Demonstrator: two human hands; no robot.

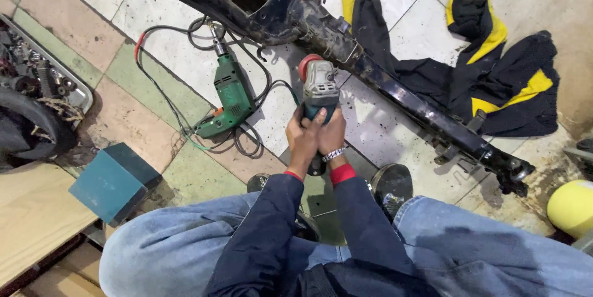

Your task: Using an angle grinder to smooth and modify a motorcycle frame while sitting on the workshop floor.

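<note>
Grey and teal, an angle grinder (319, 90) is gripped in both hands above a tiled floor (185, 37)

The grinder's body is wrapped by the left hand (302, 138) and the right hand (333, 134), both closed tight around its rear handle, with a metal watch (334, 154) worn on the right wrist; its red-guarded head is pointed away from the person and is held right against a long black metal frame (395, 90) that is laid slantwise across the floor. A green electric drill (231, 96) with a tangled black cord (167, 96) is seen just to the left of the grinder, lying flat. A black and yellow jacket (494, 68) is spread beyond the frame, a teal box (114, 181) is set by the left knee, and a tray of small metal parts (43, 65) is placed at the far left
</note>
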